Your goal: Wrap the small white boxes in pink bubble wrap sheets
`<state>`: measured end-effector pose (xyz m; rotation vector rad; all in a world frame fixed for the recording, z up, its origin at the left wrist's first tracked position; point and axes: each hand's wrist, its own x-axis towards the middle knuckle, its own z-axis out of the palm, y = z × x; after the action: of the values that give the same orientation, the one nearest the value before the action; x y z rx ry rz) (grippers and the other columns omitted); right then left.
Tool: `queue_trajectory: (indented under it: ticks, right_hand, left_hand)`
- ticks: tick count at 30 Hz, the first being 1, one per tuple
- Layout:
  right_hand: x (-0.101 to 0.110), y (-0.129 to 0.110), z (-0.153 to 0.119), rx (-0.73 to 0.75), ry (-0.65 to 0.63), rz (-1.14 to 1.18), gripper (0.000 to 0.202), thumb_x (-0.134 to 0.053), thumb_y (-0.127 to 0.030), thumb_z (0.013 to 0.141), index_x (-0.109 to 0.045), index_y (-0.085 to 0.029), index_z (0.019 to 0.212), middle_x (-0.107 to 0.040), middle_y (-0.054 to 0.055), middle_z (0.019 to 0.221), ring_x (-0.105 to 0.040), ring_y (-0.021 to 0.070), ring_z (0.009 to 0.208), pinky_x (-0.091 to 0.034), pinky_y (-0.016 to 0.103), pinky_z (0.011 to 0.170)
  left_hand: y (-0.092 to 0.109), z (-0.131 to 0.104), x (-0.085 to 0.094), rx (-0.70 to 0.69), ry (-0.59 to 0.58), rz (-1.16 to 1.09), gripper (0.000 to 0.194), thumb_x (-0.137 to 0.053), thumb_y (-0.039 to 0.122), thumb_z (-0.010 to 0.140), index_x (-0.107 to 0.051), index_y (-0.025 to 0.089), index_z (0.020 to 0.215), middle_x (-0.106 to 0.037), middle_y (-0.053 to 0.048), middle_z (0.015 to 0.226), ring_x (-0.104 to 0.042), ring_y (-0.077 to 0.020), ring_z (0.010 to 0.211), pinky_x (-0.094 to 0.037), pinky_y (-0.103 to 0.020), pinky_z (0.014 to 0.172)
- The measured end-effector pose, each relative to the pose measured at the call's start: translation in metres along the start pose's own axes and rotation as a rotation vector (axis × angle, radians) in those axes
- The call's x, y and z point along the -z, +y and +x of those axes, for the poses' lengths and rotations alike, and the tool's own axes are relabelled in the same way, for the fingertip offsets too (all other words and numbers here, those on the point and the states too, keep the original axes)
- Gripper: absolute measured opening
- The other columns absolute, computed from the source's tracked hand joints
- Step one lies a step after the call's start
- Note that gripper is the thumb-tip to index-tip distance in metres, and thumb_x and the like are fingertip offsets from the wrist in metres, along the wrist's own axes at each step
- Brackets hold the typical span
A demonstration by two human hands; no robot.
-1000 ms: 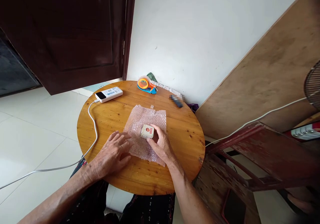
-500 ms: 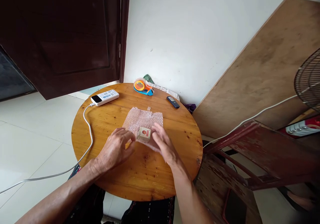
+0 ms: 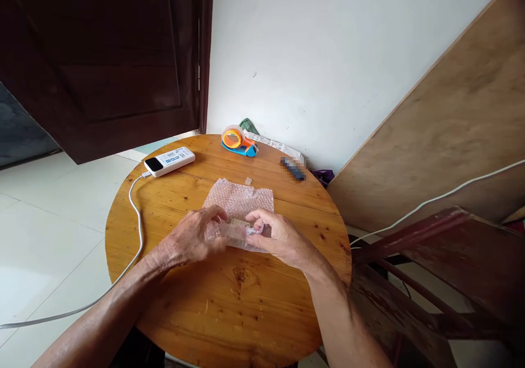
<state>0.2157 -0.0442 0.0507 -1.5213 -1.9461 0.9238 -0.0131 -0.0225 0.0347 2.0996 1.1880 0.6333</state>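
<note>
A sheet of pinkish bubble wrap (image 3: pixel 238 195) lies on the round wooden table (image 3: pixel 241 308). Its near edge is folded up over a small printed box (image 3: pixel 241 222), of which only a strip of the top shows. My left hand (image 3: pixel 199 234) is curled round the left part of that folded edge, its lower fingers slightly blurred. On the other side, my right hand (image 3: pixel 285 239) pinches the right part of the flap between thumb and forefinger, where the plastic bunches up.
An orange and blue tape dispenser (image 3: pixel 239 141) stands at the table's far side. Right of it lies a dark, pixelated object (image 3: pixel 292 169). At the left edge is a white device (image 3: pixel 170 162) with a white cable (image 3: pixel 140 226) hanging to the floor. A wooden chair (image 3: pixel 430 269) stands at the right.
Both hands have closed on the near edge of the bubble wrap and folded it over the box, whose printed top was in plain sight before. The camera view has shifted slightly.
</note>
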Motion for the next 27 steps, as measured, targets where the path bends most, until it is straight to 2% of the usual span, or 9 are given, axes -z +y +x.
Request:
queue_trajectory:
  ticks: [5,8,10,13,18,27]
  right_hand:
    - [-0.001,0.011,0.005,0.060,0.000,0.109,0.007,-0.069,-0.024,0.076,-0.063,-0.022,0.076,-0.060,-0.005,0.067,-0.053,0.0119,0.062,-0.040,0.023,0.059]
    - [-0.008,0.017,0.005,0.117,0.060,0.135,0.012,-0.068,-0.025,0.078,-0.061,-0.022,0.069,-0.058,-0.003,0.070,-0.054,0.0129,0.067,-0.042,0.025,0.064]
    - [-0.012,0.018,0.005,0.180,0.100,0.155,0.012,-0.068,-0.023,0.077,-0.060,-0.022,0.068,-0.060,-0.001,0.079,-0.058,0.0147,0.077,-0.045,0.027,0.074]
    - [-0.017,0.019,0.003,0.205,0.109,0.200,0.013,-0.068,-0.021,0.077,-0.059,-0.022,0.068,-0.062,0.000,0.087,-0.060,0.0161,0.084,-0.046,0.029,0.079]
    - [-0.019,0.017,0.002,0.166,0.102,0.245,0.014,-0.068,-0.023,0.080,-0.057,-0.022,0.071,-0.064,0.000,0.086,-0.061,0.0159,0.082,-0.047,0.029,0.078]
    - [-0.018,0.013,0.000,0.137,0.122,0.225,0.015,-0.068,-0.025,0.079,-0.056,-0.021,0.070,-0.067,0.001,0.091,-0.062,0.0166,0.084,-0.047,0.030,0.082]
  left_hand:
    - [-0.012,0.006,-0.021,-0.111,0.094,-0.041,0.008,-0.066,0.027,0.077,-0.064,0.020,0.079,-0.071,-0.005,0.094,-0.067,-0.0197,0.085,-0.053,-0.034,0.078]
    - [-0.014,0.006,-0.031,-0.148,0.150,-0.170,0.011,-0.065,0.027,0.082,-0.063,0.019,0.074,-0.068,-0.009,0.121,-0.068,-0.0223,0.103,-0.053,-0.038,0.089]
    - [-0.013,0.003,-0.032,-0.111,0.138,-0.261,0.012,-0.064,0.028,0.084,-0.063,0.020,0.075,-0.068,-0.007,0.126,-0.068,-0.0223,0.106,-0.053,-0.038,0.090]
    - [-0.010,0.000,-0.030,-0.054,0.121,-0.343,0.012,-0.064,0.028,0.084,-0.063,0.020,0.075,-0.073,-0.005,0.116,-0.069,-0.0206,0.100,-0.054,-0.034,0.084]
    - [-0.008,0.001,-0.030,-0.022,0.132,-0.327,0.014,-0.061,0.028,0.083,-0.060,0.019,0.072,-0.074,-0.005,0.109,-0.069,-0.0187,0.091,-0.053,-0.030,0.075]
    - [-0.005,0.002,-0.034,-0.032,0.208,-0.310,0.016,-0.062,0.023,0.081,-0.054,0.018,0.067,-0.073,-0.003,0.098,-0.066,-0.0141,0.082,-0.050,-0.026,0.071]
